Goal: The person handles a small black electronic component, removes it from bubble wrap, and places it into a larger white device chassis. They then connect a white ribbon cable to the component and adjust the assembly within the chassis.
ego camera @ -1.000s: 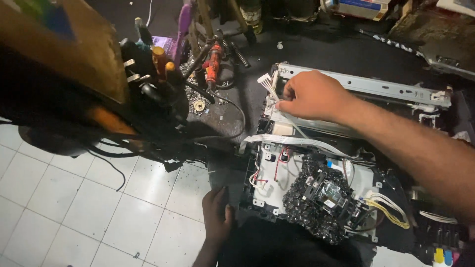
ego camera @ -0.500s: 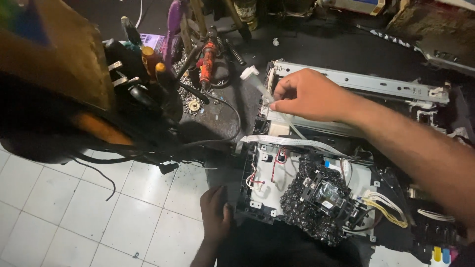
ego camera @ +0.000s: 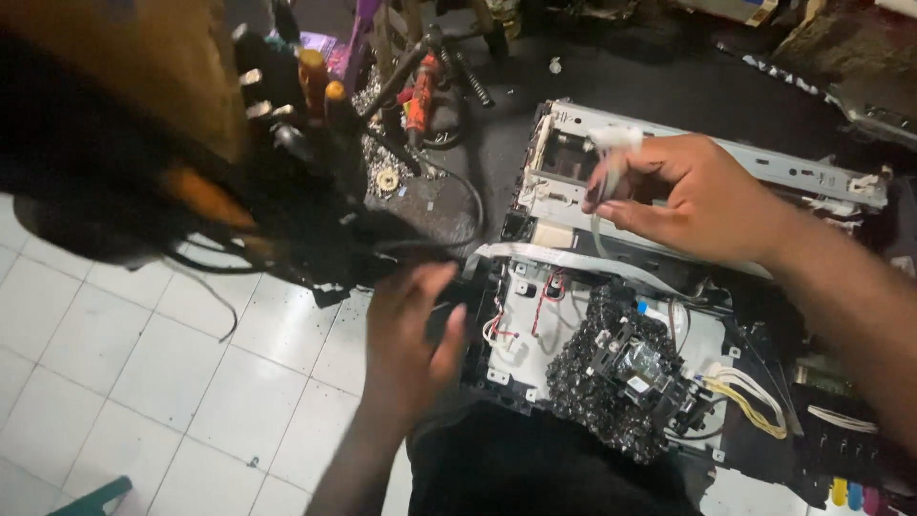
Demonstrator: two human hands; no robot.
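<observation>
Dim, uneven light. The white tiled floor [ego camera: 115, 354] is brightest; left of it, a large dark object close to the camera blurs out. The left hand [ego camera: 411, 339] is motion-smeared; deep shadows swallow the picture's lower edge.

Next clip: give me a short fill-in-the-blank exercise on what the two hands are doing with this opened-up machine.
1. The right hand pinches a flat ribbon cable whose colour is ____.
2. The left hand rests at the ____ edge of the opened printer chassis, as the camera sees it.
3. The floor beside the machine is covered in white ____.
4. The screwdrivers standing at upper left have handles coloured ____.

Missing words: white; left; tiles; orange
</observation>
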